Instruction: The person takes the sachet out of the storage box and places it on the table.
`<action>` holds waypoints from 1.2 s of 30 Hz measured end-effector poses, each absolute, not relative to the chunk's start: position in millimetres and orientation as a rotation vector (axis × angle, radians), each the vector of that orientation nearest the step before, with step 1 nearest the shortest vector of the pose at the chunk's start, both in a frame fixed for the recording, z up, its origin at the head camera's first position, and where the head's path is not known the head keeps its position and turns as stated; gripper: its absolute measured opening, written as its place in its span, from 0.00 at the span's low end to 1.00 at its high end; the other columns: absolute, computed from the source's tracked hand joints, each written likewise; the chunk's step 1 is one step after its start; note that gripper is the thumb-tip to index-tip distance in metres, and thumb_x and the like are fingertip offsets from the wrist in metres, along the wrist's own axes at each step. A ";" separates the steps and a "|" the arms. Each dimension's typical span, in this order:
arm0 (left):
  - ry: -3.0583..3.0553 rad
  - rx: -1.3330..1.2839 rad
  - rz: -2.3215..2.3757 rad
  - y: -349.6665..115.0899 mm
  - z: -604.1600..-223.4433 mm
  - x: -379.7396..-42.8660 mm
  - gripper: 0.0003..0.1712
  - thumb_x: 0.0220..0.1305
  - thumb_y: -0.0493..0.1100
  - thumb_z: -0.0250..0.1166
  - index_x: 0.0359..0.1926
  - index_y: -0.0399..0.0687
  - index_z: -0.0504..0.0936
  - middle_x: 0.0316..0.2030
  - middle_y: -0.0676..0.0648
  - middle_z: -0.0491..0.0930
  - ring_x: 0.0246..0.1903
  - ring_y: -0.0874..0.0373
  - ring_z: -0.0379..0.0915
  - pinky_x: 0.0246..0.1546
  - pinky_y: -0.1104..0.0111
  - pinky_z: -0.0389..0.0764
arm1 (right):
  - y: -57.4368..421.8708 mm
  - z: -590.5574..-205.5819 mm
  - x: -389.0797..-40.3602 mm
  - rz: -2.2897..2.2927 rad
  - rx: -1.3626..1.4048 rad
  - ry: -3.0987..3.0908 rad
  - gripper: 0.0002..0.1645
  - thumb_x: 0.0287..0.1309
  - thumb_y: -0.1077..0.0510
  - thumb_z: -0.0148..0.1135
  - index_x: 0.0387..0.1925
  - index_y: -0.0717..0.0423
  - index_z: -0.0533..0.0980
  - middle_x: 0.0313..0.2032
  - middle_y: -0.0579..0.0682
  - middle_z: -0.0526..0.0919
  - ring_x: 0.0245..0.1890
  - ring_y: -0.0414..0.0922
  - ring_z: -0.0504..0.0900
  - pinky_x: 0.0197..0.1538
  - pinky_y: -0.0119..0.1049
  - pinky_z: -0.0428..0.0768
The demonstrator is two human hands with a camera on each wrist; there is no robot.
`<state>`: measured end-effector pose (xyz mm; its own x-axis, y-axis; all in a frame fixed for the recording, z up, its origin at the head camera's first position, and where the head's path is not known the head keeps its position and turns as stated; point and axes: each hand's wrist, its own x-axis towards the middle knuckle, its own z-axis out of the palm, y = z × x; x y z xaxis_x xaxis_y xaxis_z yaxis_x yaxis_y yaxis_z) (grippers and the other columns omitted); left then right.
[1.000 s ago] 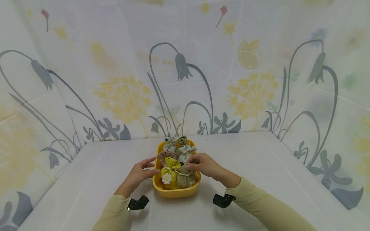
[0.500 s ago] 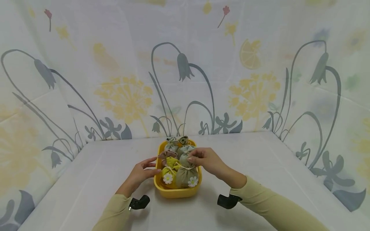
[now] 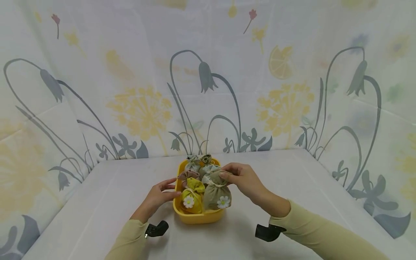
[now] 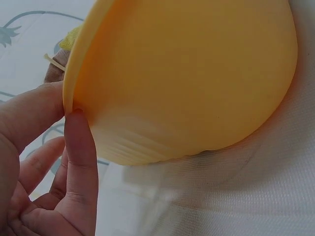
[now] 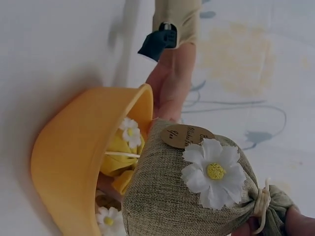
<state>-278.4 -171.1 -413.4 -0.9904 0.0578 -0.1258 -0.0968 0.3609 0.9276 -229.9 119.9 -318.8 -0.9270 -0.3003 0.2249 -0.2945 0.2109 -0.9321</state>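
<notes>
A yellow plastic basin [image 3: 198,219] stands on the table, holding several small drawstring pouches. My left hand [image 3: 157,196] pinches its left rim between thumb and finger; the left wrist view shows the rim [image 4: 74,73] caught between them. With its thumb and fingers, my right hand [image 3: 242,178] pinches the gathered neck of an olive-grey drawstring pouch [image 3: 217,196], raised over the basin's right rim. That pouch carries a white cloth flower [image 5: 214,172] and a small brown tag [image 5: 184,135] with lettering. A yellow pouch [image 3: 194,196] with a white flower sits beside it inside the basin.
Behind lie a mauve pouch [image 3: 189,176], a pale pouch [image 3: 193,164] and a dark green-necked pouch [image 3: 206,159] in the basin. A black wrist camera [image 3: 269,233] hangs under the right sleeve, another camera [image 3: 157,229] under the left. A flower-printed cloth [image 3: 208,108] rises behind the table.
My right hand has lifted the olive-grey pouch from among the others and moved it to the right, over the basin's rim. The left hand has stayed at the left rim.
</notes>
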 end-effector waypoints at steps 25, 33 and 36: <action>2.455 -0.054 1.721 -171.6 -411.6 -276.6 0.39 0.51 0.45 0.72 0.64 0.46 0.68 0.48 0.40 0.73 0.42 0.52 0.74 0.48 0.57 0.77 | 159.8 -303.3 -237.4 -2.023 -0.370 2.541 0.16 0.64 0.60 0.55 0.44 0.72 0.73 0.31 0.49 0.80 0.32 0.39 0.80 0.41 0.33 0.80; 2.434 -0.021 1.750 -169.0 -411.0 -276.7 0.39 0.51 0.45 0.72 0.64 0.45 0.68 0.47 0.40 0.73 0.42 0.52 0.74 0.46 0.59 0.78 | 171.3 -308.7 -257.4 -2.048 -0.272 2.593 0.19 0.65 0.59 0.54 0.47 0.74 0.71 0.31 0.47 0.78 0.31 0.35 0.77 0.41 0.29 0.79; 2.428 -0.022 1.758 -169.8 -412.8 -276.8 0.39 0.51 0.45 0.72 0.64 0.45 0.68 0.47 0.40 0.72 0.42 0.52 0.73 0.46 0.59 0.78 | 171.8 -313.1 -265.1 -2.051 -0.241 2.604 0.19 0.65 0.59 0.54 0.48 0.74 0.71 0.31 0.46 0.78 0.32 0.35 0.77 0.43 0.32 0.79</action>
